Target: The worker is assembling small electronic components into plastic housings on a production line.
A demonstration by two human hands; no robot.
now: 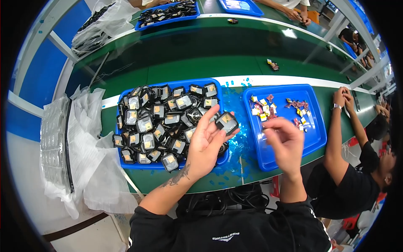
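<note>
Right hand (286,145) was nearest, blurred over the right blue tray (317,134) — grip unclear, can't tell. Left hand (205,143) pinched one black square part (226,122) above the left blue tray (168,165) — dozens more piled there. Two trays near, two far.

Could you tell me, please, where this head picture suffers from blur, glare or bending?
Head view: the right hand is motion-blurred; the left hand and its small black part stay sharp; lamp glare streaks the green bench; its white edge curves, fisheye-bent.
</note>
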